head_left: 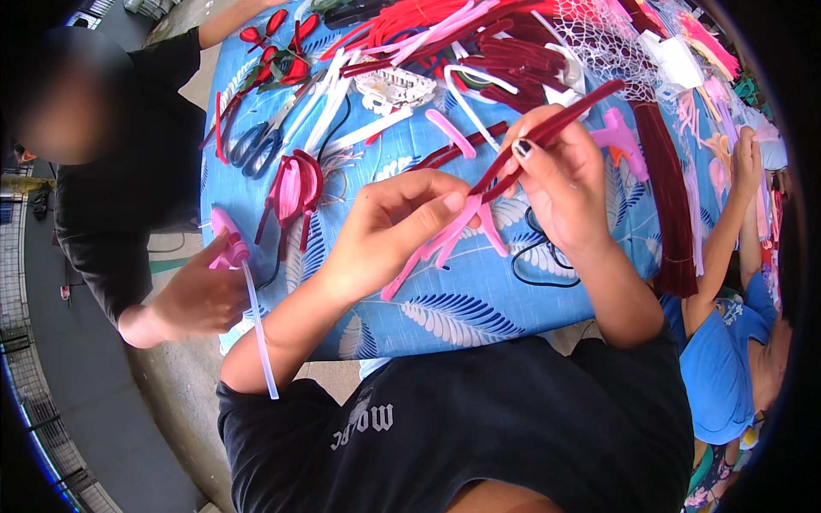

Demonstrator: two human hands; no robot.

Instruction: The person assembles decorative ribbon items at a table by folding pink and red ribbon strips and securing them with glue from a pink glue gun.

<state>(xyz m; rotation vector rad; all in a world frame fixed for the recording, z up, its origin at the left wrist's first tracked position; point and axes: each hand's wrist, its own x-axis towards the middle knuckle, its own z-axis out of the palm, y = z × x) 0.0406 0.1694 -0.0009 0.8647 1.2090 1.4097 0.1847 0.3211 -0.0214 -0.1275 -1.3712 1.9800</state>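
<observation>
Above the near part of the table, my left hand pinches a bundle of pink pipe cleaners, whose ends splay out below the fingers. My right hand grips dark red pipe cleaners between thumb and fingers. They run down to the left and meet the pink ones at my left fingertips. Whether the two are joined there is hidden by the fingers. Just past my hands lie a short pink pipe cleaner piece and a pink glue gun.
A co-worker's hand at the left holds another pink glue gun. Scissors, a pink-and-red pipe cleaner flower, a white power strip and dark red bundles lie on the blue cloth. Another person sits right.
</observation>
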